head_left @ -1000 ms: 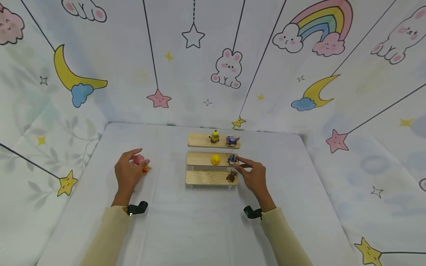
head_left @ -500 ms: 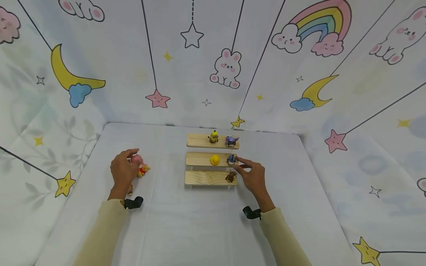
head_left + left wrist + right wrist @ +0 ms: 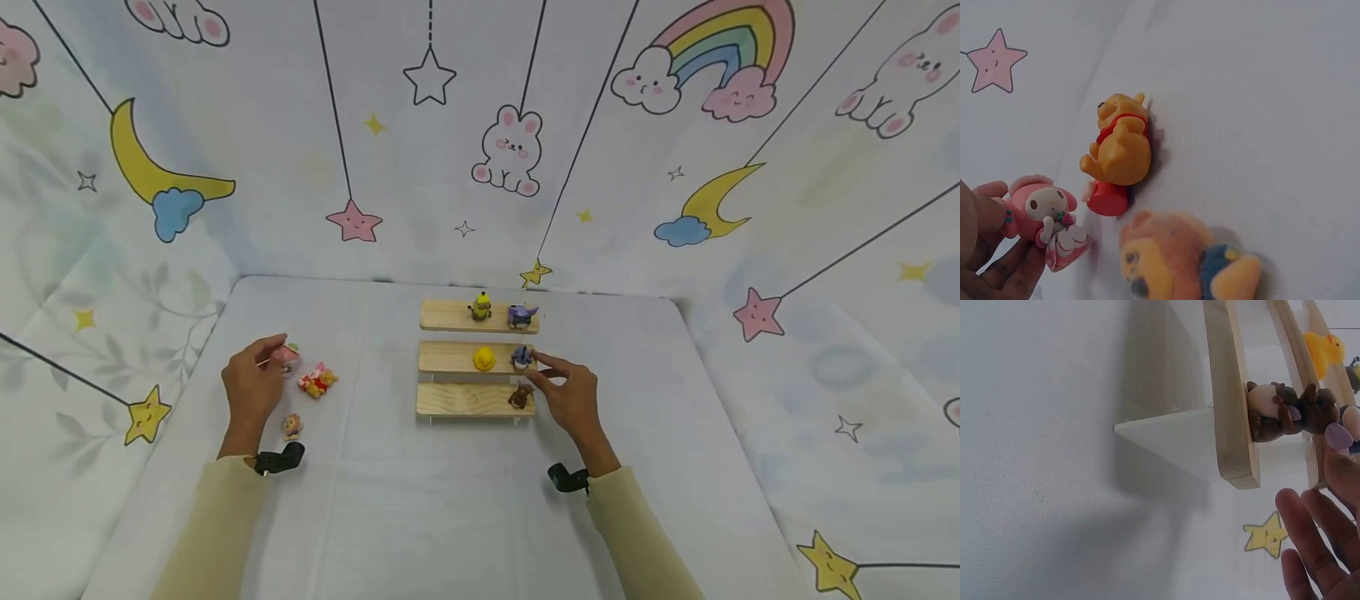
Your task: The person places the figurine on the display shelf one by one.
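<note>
Displaced leftward since the earlier frame: the left hand [image 3: 252, 385], which has carried the pink-hooded, white-faced figurine [image 3: 1049, 219] away from the yellow bear figurine in a red top [image 3: 1122, 147]. Nearest the person on the white cloth-covered table [image 3: 420, 500] is a small tan figurine with blue clothing [image 3: 292, 427], near the left wrist. Farther out, the left hand's grip pinches the pink-hooded figurine between thumb and fingers; whether the figurine touches the table cannot be told. The yellow bear figurine lies on the table near it. To the right stands a three-tier shelf of pale wood [image 3: 457, 400]. Its nearest tier carries a brown figurine [image 3: 519, 396] at the right end. At the middle tier, the right hand [image 3: 572, 398] grasps a blue figurine [image 3: 521, 358] by its right side with thumb and forefinger; a yellow duck figurine [image 3: 484, 358] is to its left. The farthest tier carries a yellow-and-green figurine [image 3: 480, 307] and, right of it, a purple figurine [image 3: 519, 316]. Beyond the table is a white backdrop printed with stars, moons and rabbits [image 3: 420, 167].
</note>
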The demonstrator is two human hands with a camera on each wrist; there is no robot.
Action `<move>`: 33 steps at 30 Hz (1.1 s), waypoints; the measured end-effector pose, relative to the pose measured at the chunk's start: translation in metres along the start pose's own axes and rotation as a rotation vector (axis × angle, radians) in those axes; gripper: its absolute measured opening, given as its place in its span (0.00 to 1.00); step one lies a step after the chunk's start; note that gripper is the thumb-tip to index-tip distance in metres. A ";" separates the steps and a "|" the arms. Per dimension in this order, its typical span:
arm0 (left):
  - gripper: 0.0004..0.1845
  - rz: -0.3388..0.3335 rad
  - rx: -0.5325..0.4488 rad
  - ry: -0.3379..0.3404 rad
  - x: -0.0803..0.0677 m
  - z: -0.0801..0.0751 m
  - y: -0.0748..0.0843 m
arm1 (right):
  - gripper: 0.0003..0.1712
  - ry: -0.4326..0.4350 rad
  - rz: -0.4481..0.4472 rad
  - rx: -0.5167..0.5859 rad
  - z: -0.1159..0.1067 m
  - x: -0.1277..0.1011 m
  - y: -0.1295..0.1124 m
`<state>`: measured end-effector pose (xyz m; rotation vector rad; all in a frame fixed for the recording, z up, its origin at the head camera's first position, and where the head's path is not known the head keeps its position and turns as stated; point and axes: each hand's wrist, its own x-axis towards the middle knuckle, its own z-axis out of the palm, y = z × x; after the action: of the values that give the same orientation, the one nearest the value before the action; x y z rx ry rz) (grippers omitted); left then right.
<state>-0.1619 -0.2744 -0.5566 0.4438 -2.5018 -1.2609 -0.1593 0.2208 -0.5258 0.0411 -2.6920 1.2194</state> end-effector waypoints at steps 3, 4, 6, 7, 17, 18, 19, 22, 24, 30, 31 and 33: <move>0.20 -0.025 0.002 0.016 0.000 -0.003 -0.002 | 0.25 0.001 -0.009 0.004 0.000 0.001 0.000; 0.20 -0.040 0.008 0.021 0.000 -0.004 -0.003 | 0.25 0.001 -0.014 0.005 0.000 0.001 0.001; 0.22 -0.073 0.017 0.026 -0.001 -0.007 -0.005 | 0.25 0.000 -0.024 0.009 0.000 0.002 0.001; 0.23 -0.088 0.024 0.030 -0.002 -0.008 -0.005 | 0.25 -0.001 -0.030 0.011 0.000 0.002 0.001; 0.24 -0.152 0.047 0.053 -0.010 -0.012 -0.010 | 0.25 -0.009 -0.012 0.008 0.001 0.001 0.003; 0.24 -0.155 0.043 0.055 -0.011 -0.012 -0.012 | 0.25 -0.012 -0.007 0.008 0.001 0.001 0.003; 0.23 -0.157 0.039 0.057 -0.011 -0.011 -0.013 | 0.25 -0.011 -0.007 0.010 0.001 0.001 0.003; 0.23 -0.155 0.026 0.072 -0.014 -0.011 -0.017 | 0.25 -0.007 -0.013 0.015 0.001 0.000 0.001; 0.22 -0.143 0.025 0.098 -0.015 -0.012 -0.019 | 0.25 -0.001 -0.020 0.022 0.000 0.000 0.000; 0.22 -0.128 0.023 0.128 -0.017 -0.014 -0.023 | 0.24 0.011 -0.032 0.040 0.001 -0.001 -0.001; 0.22 -0.134 0.017 0.120 -0.018 -0.015 -0.023 | 0.24 0.012 -0.033 0.041 0.001 -0.001 -0.001; 0.20 -0.153 0.009 0.093 -0.020 -0.015 -0.023 | 0.24 0.012 -0.035 0.038 0.001 -0.002 0.000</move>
<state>-0.1349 -0.2907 -0.5696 0.6916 -2.4359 -1.2532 -0.1579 0.2193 -0.5267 0.0851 -2.6462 1.2564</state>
